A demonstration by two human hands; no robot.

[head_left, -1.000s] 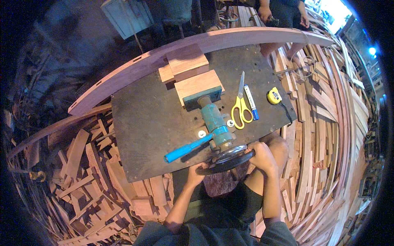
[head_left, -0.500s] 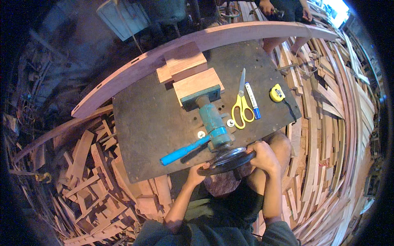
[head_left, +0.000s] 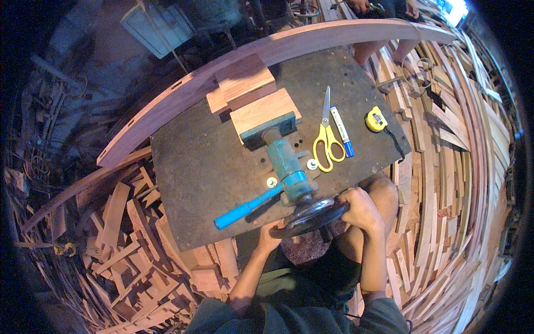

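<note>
My left hand point(head_left: 270, 236) and my right hand point(head_left: 360, 208) grip opposite sides of a black handwheel point(head_left: 314, 216). The wheel sits at the near end of a blue-green screw clamp point(head_left: 284, 160), bolted to a dark board table. A bright blue lever handle point(head_left: 247, 206) sticks out to its left. The clamp's flat jaw plate point(head_left: 268, 131) presses against a wooden block point(head_left: 266, 111). Beyond it, a second wooden block point(head_left: 245, 82) lies against a long curved wooden beam point(head_left: 278, 42).
Yellow-handled scissors point(head_left: 328, 146), a white-and-blue marker point(head_left: 342, 132) and a yellow tape measure point(head_left: 376, 119) lie on the table point(head_left: 194, 183) right of the clamp. Wood offcuts point(head_left: 119, 245) heap up at left; long strips point(head_left: 431, 222) cover the right. Another person's legs point(head_left: 409, 49) stand beyond the beam.
Both hands stay on the handwheel, and its tilt looks slightly different. The whole view has shifted a little; tools, blocks and beam keep their places on the table.
</note>
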